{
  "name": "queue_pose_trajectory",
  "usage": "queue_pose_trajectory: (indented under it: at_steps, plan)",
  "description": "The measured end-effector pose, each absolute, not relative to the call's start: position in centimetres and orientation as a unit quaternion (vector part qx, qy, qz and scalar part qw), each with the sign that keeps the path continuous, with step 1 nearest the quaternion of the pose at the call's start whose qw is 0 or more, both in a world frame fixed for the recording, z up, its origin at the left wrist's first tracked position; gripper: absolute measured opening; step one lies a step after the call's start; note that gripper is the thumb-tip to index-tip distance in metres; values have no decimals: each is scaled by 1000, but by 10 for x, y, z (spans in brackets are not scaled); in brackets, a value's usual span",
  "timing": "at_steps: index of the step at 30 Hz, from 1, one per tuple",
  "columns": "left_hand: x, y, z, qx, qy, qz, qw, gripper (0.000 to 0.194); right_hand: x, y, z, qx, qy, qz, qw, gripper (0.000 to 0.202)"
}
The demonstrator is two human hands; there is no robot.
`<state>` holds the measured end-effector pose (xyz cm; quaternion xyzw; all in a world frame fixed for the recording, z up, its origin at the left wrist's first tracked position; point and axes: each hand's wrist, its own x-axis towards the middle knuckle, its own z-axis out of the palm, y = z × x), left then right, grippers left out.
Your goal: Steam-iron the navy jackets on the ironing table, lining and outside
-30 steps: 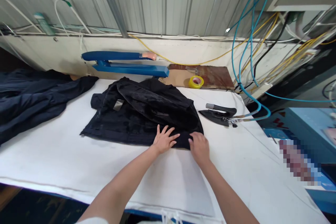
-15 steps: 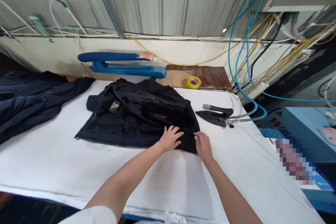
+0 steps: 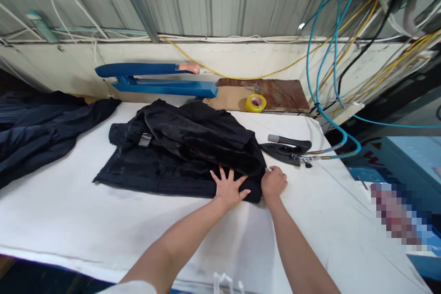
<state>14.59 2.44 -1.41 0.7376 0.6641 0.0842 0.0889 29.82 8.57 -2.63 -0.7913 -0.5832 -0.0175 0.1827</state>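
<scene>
A black jacket (image 3: 172,165) with a plush lining lies spread on the white-covered table (image 3: 138,229). My left hand (image 3: 230,189) presses flat on its near right part, fingers spread wide. At the jacket's right edge, my right hand (image 3: 274,183) is closed, with the fingers curled and the thumb side against the fabric; it grips the edge there. A small silvery label (image 3: 145,139) shows on the lining at the left. Just beyond my right hand rests a black iron (image 3: 287,150), its hoses running off to the right.
Another dark garment (image 3: 44,133) lies at the left. Along the back stand a blue sleeve board (image 3: 161,86) and a brown board (image 3: 285,94) with a yellow tape roll (image 3: 255,103) on it. Blue hoses (image 3: 327,64) hang at the right, above a blue box (image 3: 406,161).
My right hand has moved slightly right and turned, its fingers curling at the jacket's edge. My left hand has shifted a little nearer and spread its fingers. The view has tilted slightly.
</scene>
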Motion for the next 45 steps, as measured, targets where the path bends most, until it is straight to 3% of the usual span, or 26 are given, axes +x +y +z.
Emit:
queue_pose_trajectory:
  at_steps: [5, 8, 11, 16, 18, 20, 25, 27, 31, 36, 41, 45]
  plan:
    - [147, 30, -15, 735, 663, 101, 99, 65, 300, 52, -24, -631, -763, -16, 137, 25]
    - [146, 29, -15, 747, 649, 109, 94, 67, 299, 34, -29, -625, -773, -28, 106, 26]
    - [146, 23, -18, 808, 571, 110, 90, 56, 302, 29, -33, -639, -762, -34, 98, 29]
    - [153, 14, -22, 873, 455, 115, 133, 57, 339, 81, -7, -624, -767, -20, 146, 33]
    - [157, 16, -22, 874, 451, 116, 136, 59, 363, 119, 11, -639, -746, -77, 173, 45]
    - [159, 18, -21, 881, 440, 113, 133, 58, 383, 159, 29, -664, -729, -102, 133, 58]
    - [157, 20, -22, 905, 388, 93, 150, 54, 387, 224, 63, -660, -742, -4, -114, 75]
    - [158, 17, -22, 911, 376, 82, 152, 57, 377, 226, 67, -643, -743, 75, -167, 74]
    - [168, 8, -21, 921, 344, 75, 164, 65, 369, 203, 63, -648, -721, 215, -119, 68]
    - [153, -2, -17, 913, 308, 106, 246, 59, 391, 171, 84, -723, -644, 222, -117, 73]
    - [73, -14, -14, 814, 461, 284, 211, 30, 366, 127, 121, -647, -739, 129, -136, 67]
    - [-2, -25, -11, 739, 612, 260, 109, 23, 303, 90, 112, -506, -832, 143, -175, 66]
